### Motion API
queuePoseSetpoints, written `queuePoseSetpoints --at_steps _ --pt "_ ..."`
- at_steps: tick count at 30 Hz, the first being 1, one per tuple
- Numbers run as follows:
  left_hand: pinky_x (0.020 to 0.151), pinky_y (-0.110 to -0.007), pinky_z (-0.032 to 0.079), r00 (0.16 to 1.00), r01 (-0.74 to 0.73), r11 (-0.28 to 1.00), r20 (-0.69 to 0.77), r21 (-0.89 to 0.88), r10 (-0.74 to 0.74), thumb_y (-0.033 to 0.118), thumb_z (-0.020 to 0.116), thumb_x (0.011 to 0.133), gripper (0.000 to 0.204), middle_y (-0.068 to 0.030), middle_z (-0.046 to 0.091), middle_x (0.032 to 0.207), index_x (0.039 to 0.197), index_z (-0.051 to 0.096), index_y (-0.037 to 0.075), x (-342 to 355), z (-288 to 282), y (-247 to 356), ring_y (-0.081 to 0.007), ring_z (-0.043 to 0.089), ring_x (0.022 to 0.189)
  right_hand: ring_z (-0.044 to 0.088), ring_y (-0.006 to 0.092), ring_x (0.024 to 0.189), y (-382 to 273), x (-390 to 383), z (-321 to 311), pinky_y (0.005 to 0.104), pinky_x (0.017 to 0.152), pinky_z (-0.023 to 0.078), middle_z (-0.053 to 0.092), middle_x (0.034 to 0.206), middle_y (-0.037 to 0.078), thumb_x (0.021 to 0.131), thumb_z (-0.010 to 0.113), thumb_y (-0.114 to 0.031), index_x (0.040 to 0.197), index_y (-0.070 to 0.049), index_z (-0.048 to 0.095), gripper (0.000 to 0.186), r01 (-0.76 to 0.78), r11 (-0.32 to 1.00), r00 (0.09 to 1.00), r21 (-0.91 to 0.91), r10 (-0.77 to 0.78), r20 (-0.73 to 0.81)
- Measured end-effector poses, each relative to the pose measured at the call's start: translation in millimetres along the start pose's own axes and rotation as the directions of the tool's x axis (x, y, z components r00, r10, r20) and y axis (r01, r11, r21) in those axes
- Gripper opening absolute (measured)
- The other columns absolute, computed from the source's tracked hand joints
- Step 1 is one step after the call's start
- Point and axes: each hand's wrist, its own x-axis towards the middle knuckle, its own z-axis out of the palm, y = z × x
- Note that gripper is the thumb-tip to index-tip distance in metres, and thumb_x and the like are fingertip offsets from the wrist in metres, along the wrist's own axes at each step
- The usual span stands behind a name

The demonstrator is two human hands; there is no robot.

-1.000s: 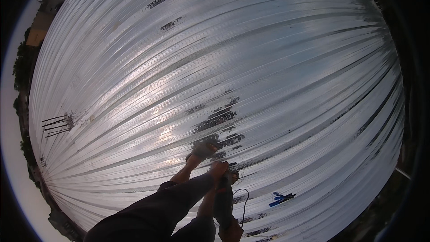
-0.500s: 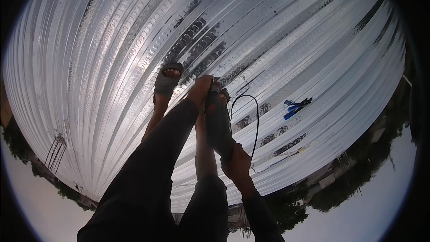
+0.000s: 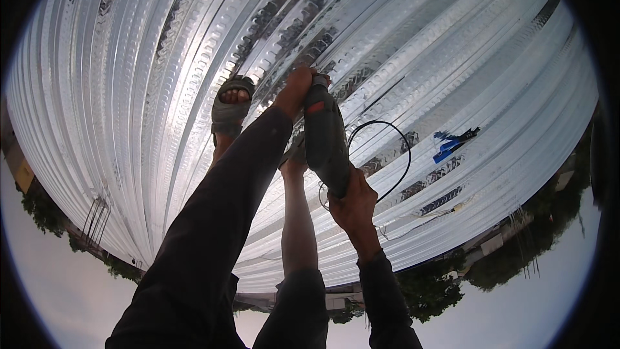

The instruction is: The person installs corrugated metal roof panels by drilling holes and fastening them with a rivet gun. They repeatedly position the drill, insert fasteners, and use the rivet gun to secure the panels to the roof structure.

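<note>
A dark power drill (image 3: 328, 145) with a red patch near its front points away from me, over ribbed silver metal sheeting (image 3: 187, 90). My right hand (image 3: 354, 201) is wrapped around its rear handle. At the drill's front end, my left hand (image 3: 298, 90) is closed about the nose, with fingertips showing on the far side. Whatever bit or fastener is there is hidden by that hand. From the rear of the drill a black cord (image 3: 408, 148) loops out to the right across the sheeting.
My sandaled left foot (image 3: 231, 106) stands on the ribs; my other foot (image 3: 295, 155) is partly behind the drill. A blue and black item (image 3: 452, 145) lies to the right. Thin upright bars (image 3: 95, 214) rise at the left edge, and trees (image 3: 429, 294) stand beyond the sheeting.
The drill and both hands have moved farther up in the view, and my right foot shows more beside the drill. The cord loop and blue item appear farther right as the view shifted.
</note>
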Motion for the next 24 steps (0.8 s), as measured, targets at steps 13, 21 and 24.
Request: queuePoseSetpoints --at_steps 13,21,24 --pt "0.071 -0.035 0.056 0.997 0.072 0.954 0.008 -0.29 -0.073 0.014 0.044 0.096 0.029 -0.0176 0.07 0.093 0.102 0.063 -0.008 -32.1 41.2 29.2 -0.024 0.069 0.077 0.069 0.0396 0.081 3.6 18.8 -21.8 0.0474 0.069 0.058 0.065 0.102 0.018 0.072 0.075 -0.013 0.13 -0.001 0.053 0.063 -0.032 0.996 0.999 -0.088 0.034 0.02" --pt "0.069 -0.037 0.055 0.982 -0.186 0.974 0.038 0.131 0.183 0.013 0.045 0.097 0.029 -0.0157 0.07 0.092 0.098 0.065 -0.007 6.8 -20.4 -18.4 -0.0229 0.068 0.074 0.069 0.0388 0.08 -17.8 29.9 -27.2 0.0477 0.068 0.058 0.066 0.098 0.016 0.074 0.074 -0.012 0.126 -0.002 0.056 0.056 0.055 0.998 0.996 -0.038 -0.052 0.067" --pt "0.069 -0.036 0.055 0.992 -0.114 0.991 -0.041 0.065 0.116 0.014 0.047 0.097 0.029 -0.0164 0.071 0.095 0.099 0.066 -0.007 -11.6 -24.5 -22.1 -0.0228 0.068 0.076 0.069 0.04 0.08 -20.8 26.3 -26.7 0.0478 0.068 0.058 0.066 0.098 0.015 0.073 0.074 -0.01 0.127 -0.003 0.056 0.058 0.048 0.999 0.995 -0.009 -0.047 0.09"
